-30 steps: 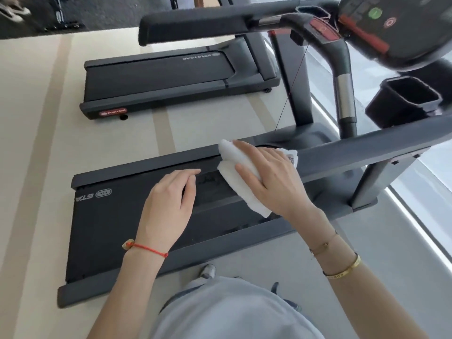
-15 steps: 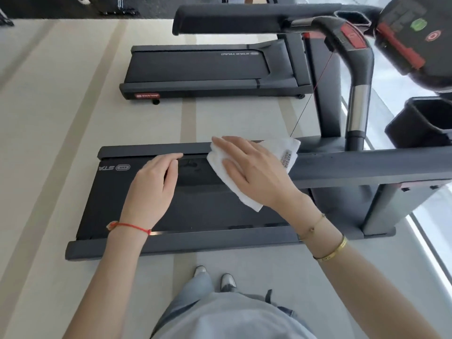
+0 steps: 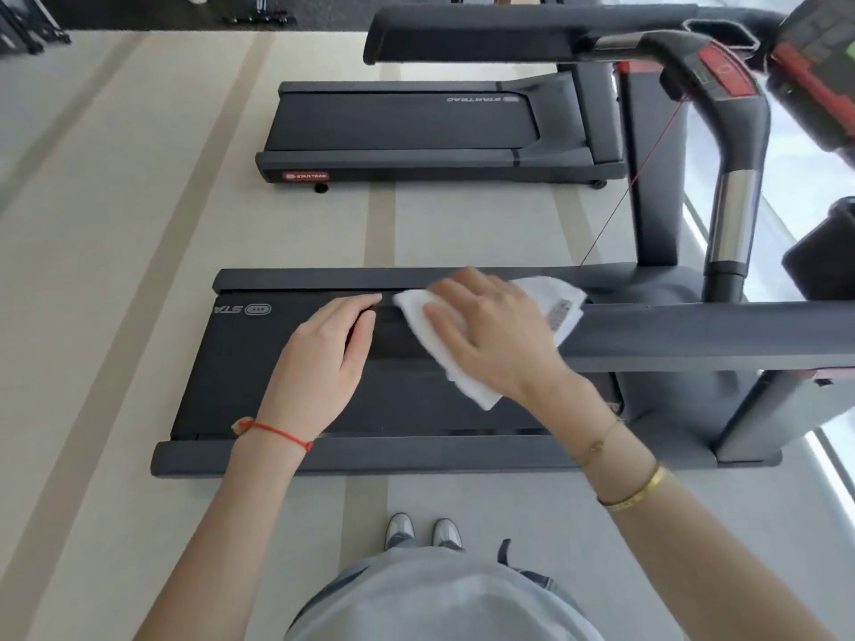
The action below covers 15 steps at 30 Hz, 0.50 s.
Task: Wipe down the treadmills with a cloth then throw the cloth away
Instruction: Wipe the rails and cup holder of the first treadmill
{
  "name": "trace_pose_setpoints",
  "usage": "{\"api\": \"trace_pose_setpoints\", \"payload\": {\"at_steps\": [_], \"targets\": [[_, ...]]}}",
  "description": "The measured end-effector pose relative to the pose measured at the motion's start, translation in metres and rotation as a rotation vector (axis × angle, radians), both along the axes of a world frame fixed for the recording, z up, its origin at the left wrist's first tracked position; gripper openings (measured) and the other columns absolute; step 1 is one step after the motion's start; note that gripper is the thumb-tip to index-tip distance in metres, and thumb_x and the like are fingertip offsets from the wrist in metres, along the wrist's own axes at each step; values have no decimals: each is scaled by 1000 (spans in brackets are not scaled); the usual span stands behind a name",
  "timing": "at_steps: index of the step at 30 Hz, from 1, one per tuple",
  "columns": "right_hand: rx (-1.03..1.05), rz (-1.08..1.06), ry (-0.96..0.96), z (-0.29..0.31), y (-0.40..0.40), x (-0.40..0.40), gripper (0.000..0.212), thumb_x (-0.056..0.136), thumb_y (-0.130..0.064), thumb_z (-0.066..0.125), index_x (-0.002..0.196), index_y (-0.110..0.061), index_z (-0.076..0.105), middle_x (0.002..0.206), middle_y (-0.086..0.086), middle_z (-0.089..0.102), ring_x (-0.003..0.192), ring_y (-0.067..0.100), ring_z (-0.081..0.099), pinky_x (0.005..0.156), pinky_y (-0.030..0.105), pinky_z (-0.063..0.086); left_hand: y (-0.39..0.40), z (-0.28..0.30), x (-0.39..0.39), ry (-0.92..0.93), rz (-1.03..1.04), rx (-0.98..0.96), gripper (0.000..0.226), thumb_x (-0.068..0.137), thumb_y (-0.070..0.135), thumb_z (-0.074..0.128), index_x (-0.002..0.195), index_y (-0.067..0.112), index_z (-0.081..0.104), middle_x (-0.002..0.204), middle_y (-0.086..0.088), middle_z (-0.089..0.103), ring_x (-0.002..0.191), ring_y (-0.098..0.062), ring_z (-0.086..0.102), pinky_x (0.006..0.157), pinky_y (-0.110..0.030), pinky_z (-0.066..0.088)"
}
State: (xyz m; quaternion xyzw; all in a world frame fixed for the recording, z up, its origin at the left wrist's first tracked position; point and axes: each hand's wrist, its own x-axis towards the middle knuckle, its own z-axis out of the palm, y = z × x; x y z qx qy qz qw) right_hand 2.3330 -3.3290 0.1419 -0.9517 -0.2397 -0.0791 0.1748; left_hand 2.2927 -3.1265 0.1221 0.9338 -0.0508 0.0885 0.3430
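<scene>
The person stood beside the near treadmill and leaned over its near handrail, which ran across the view from the right. The right hand lay flat on the white cloth, fingers straight and slightly spread, pressing it down rather than pinching it; the cloth was folded, with one corner hanging below the palm and a label showing near the rail's end. The left hand was held just beside it, fingers straight and close together, and it held nothing — whether it rested on the rail or hovered over the belt could not be told. The step in hand looked like the wiping of this rail's end, and to do it well the palm would need to keep the fold flat and carry it in long overlapping strokes along the rail, wrapping over the rounded edge so the underside is not missed. The loose corner might drag or bunch, so tucking it under the fingers would help. The red safety cord hung from the console just behind the cloth — a wide stroke could snag it. The second treadmill stood well apart, farther off, so by the look of things the task was not yet close to done, and no bin was in view.
</scene>
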Motion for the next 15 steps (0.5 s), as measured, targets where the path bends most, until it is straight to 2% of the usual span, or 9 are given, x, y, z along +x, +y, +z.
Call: {"api": "trace_pose_setpoints", "payload": {"at_steps": [3, 7, 10, 12, 15], "targets": [[9, 20, -26, -1, 13, -3, 36, 98, -44, 42, 115, -20, 63, 106, 0, 62, 83, 27, 58, 76, 39, 45, 5, -1, -4, -4, 13, -11, 32, 103, 19, 41, 128, 15, 60, 125, 5, 63, 117, -12, 58, 102, -31, 45], [69, -93, -40, 0, -18, -3, 28, 97, -43, 48, 103, -23, 66, 101, -3, 63, 79, 25, 60, 71, 34, 43, 10, -4, -5, 4, 17, -46, 32, 104, 20, 41, 130, 16, 59, 128, 7, 62, 119, -9, 56, 103, -30, 45], [54, -162, -1, 2, -1, 4, 29, 97, -44, 43, 95, -25, 64, 93, -3, 61, 75, 27, 60, 64, 33, 42, 12, -6, -6, -18, 6, -72, 33, 104, 19, 41, 131, 14, 58, 129, 5, 61, 121, -9, 56, 105, -28, 44], [13, -84, 16, 1, 29, 6, 31, 98, -45, 40, 102, -25, 64, 96, -1, 61, 78, 27, 61, 63, 33, 42, 13, -8, -8, -22, 0, -86, 31, 103, 19, 41, 128, 12, 58, 125, 5, 62, 116, -10, 57, 101, -28, 45], [-15, 11, 6, -1, 53, 1, 35, 98, -46, 40, 117, -25, 62, 108, -1, 61, 85, 25, 61, 71, 36, 47, 17, -12, -12, -3, 20, -113, 27, 103, 17, 41, 123, 12, 58, 118, 6, 61, 107, -10, 58, 94, -29, 47]]}}
